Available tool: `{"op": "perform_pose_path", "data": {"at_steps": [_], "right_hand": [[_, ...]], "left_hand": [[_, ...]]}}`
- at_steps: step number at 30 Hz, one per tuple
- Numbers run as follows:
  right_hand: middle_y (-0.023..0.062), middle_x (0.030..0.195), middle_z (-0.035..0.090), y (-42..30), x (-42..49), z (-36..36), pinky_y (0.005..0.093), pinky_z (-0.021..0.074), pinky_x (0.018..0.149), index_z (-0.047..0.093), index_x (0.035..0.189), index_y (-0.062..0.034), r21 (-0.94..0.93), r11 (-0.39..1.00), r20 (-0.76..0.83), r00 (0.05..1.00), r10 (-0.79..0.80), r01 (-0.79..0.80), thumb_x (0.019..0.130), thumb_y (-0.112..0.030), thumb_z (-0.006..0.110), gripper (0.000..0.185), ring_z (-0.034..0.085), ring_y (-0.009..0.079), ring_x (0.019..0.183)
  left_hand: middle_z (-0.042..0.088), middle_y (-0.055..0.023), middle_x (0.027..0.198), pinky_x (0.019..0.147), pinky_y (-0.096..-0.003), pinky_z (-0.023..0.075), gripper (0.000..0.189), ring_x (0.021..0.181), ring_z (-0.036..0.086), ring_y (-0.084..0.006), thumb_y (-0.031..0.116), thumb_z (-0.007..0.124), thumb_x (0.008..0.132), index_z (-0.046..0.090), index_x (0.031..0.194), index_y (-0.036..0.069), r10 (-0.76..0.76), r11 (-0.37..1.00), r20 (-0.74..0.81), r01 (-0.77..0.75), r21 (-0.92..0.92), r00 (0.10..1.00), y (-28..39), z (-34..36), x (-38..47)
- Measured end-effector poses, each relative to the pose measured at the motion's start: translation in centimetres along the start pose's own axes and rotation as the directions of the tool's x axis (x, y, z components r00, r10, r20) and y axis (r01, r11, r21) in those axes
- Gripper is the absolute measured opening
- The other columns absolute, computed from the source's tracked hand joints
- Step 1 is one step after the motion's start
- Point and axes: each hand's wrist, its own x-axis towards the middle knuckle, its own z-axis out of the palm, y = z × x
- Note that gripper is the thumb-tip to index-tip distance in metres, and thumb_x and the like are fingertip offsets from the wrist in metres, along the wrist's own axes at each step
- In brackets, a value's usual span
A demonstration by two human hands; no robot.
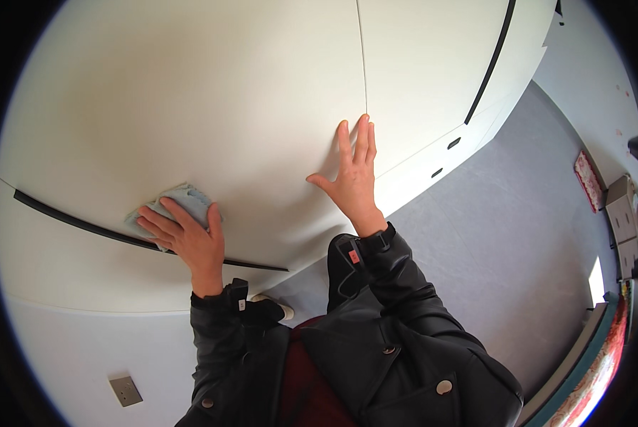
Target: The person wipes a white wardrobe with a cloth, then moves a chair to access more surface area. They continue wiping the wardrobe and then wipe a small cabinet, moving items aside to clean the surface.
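Note:
My left hand (193,237) lies over a folded light-blue cloth (193,198) and presses it against a cream wardrobe door (201,107). The cloth is beside a long black handle strip (84,220), and part of it is hidden under my fingers. Farther right, my right hand (353,184) rests on the same wardrobe front with its fingers spread and nothing in it. Its fingertips reach the seam (363,58) between two doors.
Another black handle strip (492,61) runs along the right door, above drawers with small black pulls (453,143). Grey floor (457,240) stretches to the right. A bed (591,368) is at lower right, a small cabinet (623,213) beyond it. A wall socket (126,390) is at lower left.

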Motion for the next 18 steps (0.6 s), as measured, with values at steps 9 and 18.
{"op": "perform_pose_path", "data": {"at_steps": [9,18], "right_hand": [[0.0275,0.159,0.007,1.5,-1.5,0.3,0.0543,0.033,0.111,0.022,0.155,-0.0095,-0.02,1.0,0.001,1.0,-0.018,0.018,0.053,-0.023,0.096,0.126,0.014,0.0498,0.145],[0.0271,0.16,0.007,1.5,-2.0,0.1,0.0542,0.0338,0.111,0.023,0.155,-0.0098,-0.016,1.0,0.004,1.0,-0.007,0.007,0.054,-0.023,0.095,0.125,0.014,0.0492,0.145]], "left_hand": [[-0.003,-0.0275,0.161,0.11,-0.0689,0.0117,0.093,0.146,0.001,-0.0542,0.056,0.056,0.092,0.012,0.157,0.007,-0.024,1.0,-0.113,0.023,-0.014,0.993,0.1,-1.0,1.4],[-0.005,-0.0222,0.163,0.111,-0.0689,0.0041,0.088,0.147,-0.004,-0.0514,0.06,0.05,0.095,0.013,0.158,0.011,-0.053,0.998,-0.232,0.062,0.033,0.971,-0.1,-3.6,6.6]]}}
